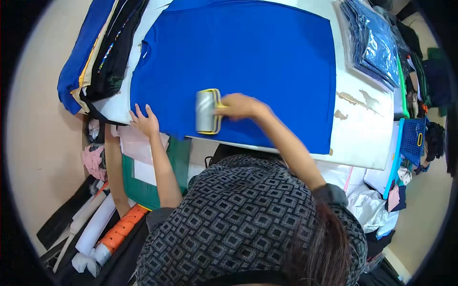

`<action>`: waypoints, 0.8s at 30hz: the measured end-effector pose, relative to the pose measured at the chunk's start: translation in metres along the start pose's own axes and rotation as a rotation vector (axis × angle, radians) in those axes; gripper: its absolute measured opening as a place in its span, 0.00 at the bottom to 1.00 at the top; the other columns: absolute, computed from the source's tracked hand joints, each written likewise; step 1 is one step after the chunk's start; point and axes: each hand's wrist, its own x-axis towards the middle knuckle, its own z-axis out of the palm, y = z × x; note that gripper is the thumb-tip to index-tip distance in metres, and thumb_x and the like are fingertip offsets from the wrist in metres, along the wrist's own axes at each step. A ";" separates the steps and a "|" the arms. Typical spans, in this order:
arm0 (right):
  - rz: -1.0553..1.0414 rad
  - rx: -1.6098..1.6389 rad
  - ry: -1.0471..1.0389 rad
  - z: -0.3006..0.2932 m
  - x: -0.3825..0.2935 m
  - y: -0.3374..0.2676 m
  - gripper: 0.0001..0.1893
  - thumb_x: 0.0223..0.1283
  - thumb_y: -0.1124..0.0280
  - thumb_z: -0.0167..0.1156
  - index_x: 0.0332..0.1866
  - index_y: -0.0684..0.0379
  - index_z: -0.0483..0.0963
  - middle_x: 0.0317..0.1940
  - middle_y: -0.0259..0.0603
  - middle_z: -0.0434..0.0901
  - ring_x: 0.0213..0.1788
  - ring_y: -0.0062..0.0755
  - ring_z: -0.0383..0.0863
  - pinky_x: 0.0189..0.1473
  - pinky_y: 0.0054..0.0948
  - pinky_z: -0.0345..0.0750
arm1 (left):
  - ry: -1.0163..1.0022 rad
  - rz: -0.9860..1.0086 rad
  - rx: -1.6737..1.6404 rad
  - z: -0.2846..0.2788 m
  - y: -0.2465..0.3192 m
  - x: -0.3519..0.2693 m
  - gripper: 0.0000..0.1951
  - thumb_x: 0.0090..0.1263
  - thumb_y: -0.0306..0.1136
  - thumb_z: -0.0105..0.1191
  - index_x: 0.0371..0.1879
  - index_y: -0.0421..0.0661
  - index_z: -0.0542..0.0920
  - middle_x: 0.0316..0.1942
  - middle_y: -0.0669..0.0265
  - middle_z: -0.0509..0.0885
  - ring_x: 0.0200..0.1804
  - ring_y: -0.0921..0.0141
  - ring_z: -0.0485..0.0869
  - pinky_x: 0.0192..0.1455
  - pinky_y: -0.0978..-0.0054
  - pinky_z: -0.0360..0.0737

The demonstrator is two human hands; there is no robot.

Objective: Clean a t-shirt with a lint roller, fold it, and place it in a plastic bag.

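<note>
A blue T-shirt lies spread over the white tabletop, its neckline to the left. My right hand grips the yellow handle of a lint roller, whose wide grey-white roll is over the lower middle of the shirt. With fingers spread, my left hand rests on the shirt's lower left edge, near the table's front edge, and holds nothing. Whether the roll touches the fabric cannot be told from above.
Folded dark, blue and cream garments are stacked at the table's left. Plastic-wrapped clothes lie at the right, near a blue basket. Below the table's left part is a green container, with an orange-wrapped roll near it.
</note>
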 end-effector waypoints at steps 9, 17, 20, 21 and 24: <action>0.632 0.230 0.282 -0.068 -0.268 0.149 0.20 0.50 0.53 0.60 0.20 0.62 0.73 0.12 0.33 0.70 0.15 0.19 0.70 0.18 0.20 0.67 | 0.083 -0.018 -0.032 0.004 -0.001 0.000 0.29 0.61 0.55 0.44 0.61 0.60 0.64 0.65 0.61 0.55 0.65 0.46 0.50 0.64 0.53 0.52; 0.256 0.296 0.280 -0.060 -0.164 0.108 0.23 0.54 0.50 0.55 0.22 0.62 0.72 0.12 0.33 0.68 0.16 0.20 0.69 0.18 0.22 0.67 | 0.088 -0.027 -0.060 0.004 0.000 0.000 0.28 0.61 0.54 0.46 0.60 0.59 0.65 0.65 0.60 0.55 0.65 0.45 0.50 0.63 0.51 0.53; 0.161 -0.083 0.309 -0.051 -0.063 0.068 0.31 0.53 0.41 0.48 0.27 0.66 0.75 0.24 0.50 0.78 0.30 0.47 0.79 0.32 0.41 0.72 | 0.088 -0.016 -0.050 0.006 -0.002 0.001 0.29 0.61 0.55 0.45 0.60 0.58 0.64 0.65 0.58 0.55 0.64 0.46 0.52 0.63 0.52 0.54; 0.137 -0.123 0.305 -0.047 -0.030 0.053 0.32 0.52 0.39 0.47 0.28 0.65 0.75 0.30 0.52 0.78 0.36 0.51 0.78 0.37 0.43 0.72 | 0.092 0.006 -0.070 0.006 -0.003 0.001 0.29 0.61 0.55 0.45 0.60 0.57 0.64 0.65 0.58 0.56 0.64 0.46 0.52 0.63 0.51 0.54; 0.083 -0.014 0.287 -0.034 0.046 0.010 0.30 0.51 0.41 0.48 0.29 0.64 0.75 0.28 0.50 0.79 0.34 0.49 0.78 0.34 0.43 0.72 | 0.147 0.103 -0.133 0.006 -0.006 0.003 0.29 0.61 0.53 0.46 0.61 0.57 0.63 0.64 0.56 0.56 0.64 0.45 0.52 0.63 0.52 0.53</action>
